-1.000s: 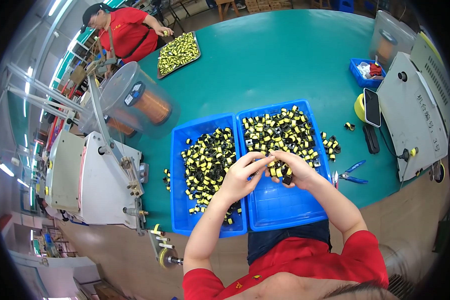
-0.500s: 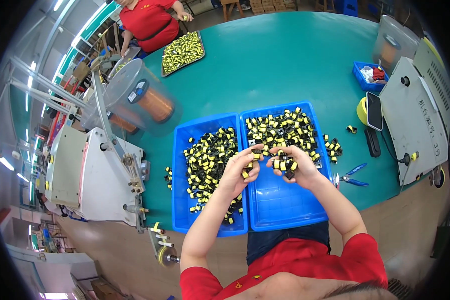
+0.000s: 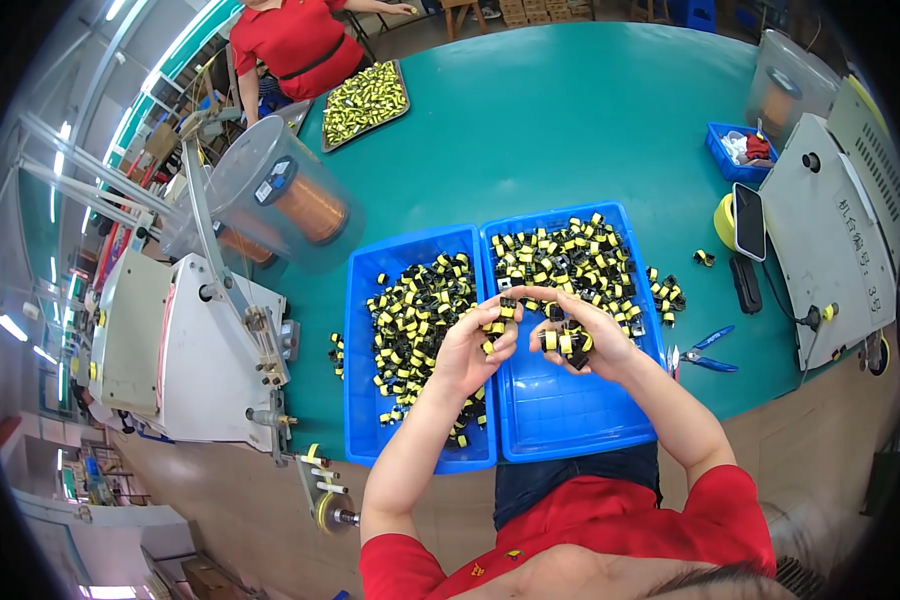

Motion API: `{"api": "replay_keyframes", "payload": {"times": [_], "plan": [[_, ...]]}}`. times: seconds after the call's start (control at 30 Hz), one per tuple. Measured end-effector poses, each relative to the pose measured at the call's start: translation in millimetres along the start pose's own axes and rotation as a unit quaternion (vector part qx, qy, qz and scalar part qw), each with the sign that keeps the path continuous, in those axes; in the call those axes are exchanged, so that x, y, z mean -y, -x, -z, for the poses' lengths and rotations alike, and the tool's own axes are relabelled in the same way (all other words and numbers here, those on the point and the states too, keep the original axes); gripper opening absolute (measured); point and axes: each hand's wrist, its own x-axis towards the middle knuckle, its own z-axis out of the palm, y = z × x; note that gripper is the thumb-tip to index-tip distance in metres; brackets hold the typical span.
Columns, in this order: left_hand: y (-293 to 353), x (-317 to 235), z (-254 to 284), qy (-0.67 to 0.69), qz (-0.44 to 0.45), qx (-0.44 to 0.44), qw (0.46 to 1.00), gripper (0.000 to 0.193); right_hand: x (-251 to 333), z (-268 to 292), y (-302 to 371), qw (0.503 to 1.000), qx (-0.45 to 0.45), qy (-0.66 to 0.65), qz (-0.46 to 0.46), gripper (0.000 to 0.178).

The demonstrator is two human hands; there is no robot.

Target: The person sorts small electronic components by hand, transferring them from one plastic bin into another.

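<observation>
Small black coils wrapped in yellow tape fill much of the left blue tray (image 3: 419, 465), and more lie heaped in the far part of the right blue tray (image 3: 575, 405), whose near part shows bare blue. Above the right tray's inner edge, my left hand (image 3: 462, 355) is curled around a few taped coils (image 3: 495, 328). My right hand (image 3: 606, 335) cups several taped coils (image 3: 567, 346) in its palm and fingers. The right index finger reaches across to the left fingertips, where the hands meet. Fingers partly hide the held coils.
Right of the trays lie loose coils (image 3: 667, 293), blue-handled cutters (image 3: 708, 352) and a phone (image 3: 749, 222). Winding machines stand left (image 3: 215, 350) and right (image 3: 835, 235). Copper wire spools (image 3: 310, 205) stand behind the left one. Beyond a metal tray (image 3: 367, 103), a co-worker in red (image 3: 295, 50) stands.
My right index finger has stretched over to my left fingertips, and the hands shifted slightly. The co-worker's arm has swung outward to the right.
</observation>
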Motion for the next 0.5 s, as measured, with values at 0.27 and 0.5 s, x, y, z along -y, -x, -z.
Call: {"api": "replay_keyframes", "payload": {"times": [0.27, 0.5], "plan": [[2.1, 4.4, -11.9, -0.070, 0.000, -0.027, 0.997, 0.020, 4.3, -1.8, 4.9, 0.999, 0.045, -0.012, -0.009, 0.050], [1.6, 15.1, -10.0, -0.189, 0.024, -0.069, 0.979, 0.024, 0.3, 1.5, 3.4, 0.997, 0.072, -0.011, -0.035, 0.048]]}}
